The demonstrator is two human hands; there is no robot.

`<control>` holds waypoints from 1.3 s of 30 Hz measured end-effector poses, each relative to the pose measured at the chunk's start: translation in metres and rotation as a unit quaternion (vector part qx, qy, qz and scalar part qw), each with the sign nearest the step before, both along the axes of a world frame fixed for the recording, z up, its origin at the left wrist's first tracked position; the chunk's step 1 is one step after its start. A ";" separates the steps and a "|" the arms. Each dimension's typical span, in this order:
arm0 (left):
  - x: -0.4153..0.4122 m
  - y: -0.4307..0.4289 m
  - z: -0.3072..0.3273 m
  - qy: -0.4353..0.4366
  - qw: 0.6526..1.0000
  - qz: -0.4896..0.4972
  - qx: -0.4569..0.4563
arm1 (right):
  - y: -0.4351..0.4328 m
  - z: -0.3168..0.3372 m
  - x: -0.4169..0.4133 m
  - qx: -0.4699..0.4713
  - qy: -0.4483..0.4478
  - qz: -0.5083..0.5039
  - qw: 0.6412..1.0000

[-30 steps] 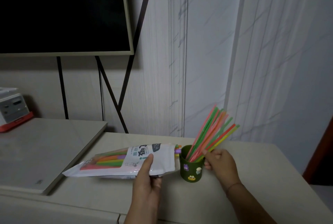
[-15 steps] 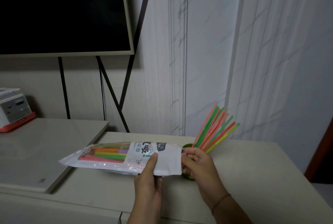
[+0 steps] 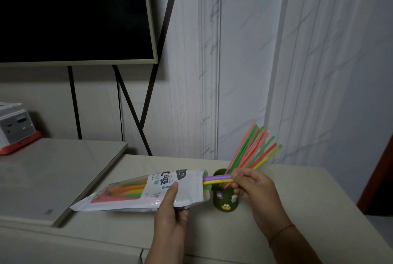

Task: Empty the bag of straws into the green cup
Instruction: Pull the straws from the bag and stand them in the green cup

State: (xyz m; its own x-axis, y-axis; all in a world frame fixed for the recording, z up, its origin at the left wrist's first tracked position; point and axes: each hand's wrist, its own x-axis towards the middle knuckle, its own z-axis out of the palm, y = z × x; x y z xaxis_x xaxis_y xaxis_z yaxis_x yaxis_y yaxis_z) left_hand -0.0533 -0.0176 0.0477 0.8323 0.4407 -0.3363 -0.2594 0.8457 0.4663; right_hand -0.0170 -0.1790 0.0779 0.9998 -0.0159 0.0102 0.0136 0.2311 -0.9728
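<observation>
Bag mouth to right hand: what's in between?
Head view: two straws, purple and yellow, span it, sticking partway out of the bag and pinched by the right hand, crossing the cup's mouth.

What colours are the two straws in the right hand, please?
Purple and yellow straws; head view shows them best.
</observation>
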 end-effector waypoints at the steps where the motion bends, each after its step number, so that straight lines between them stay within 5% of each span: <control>1: 0.000 -0.001 0.000 0.001 1.000 0.000 -0.002 | 0.001 0.000 0.000 0.019 0.006 0.006 1.000; 20: 0.001 -0.001 0.001 -0.006 1.000 0.006 -0.013 | 0.009 0.003 -0.004 0.156 0.040 0.037 0.986; 39: 0.000 -0.004 0.002 0.015 1.000 -0.005 -0.012 | 0.020 -0.007 0.000 0.132 0.018 0.015 0.991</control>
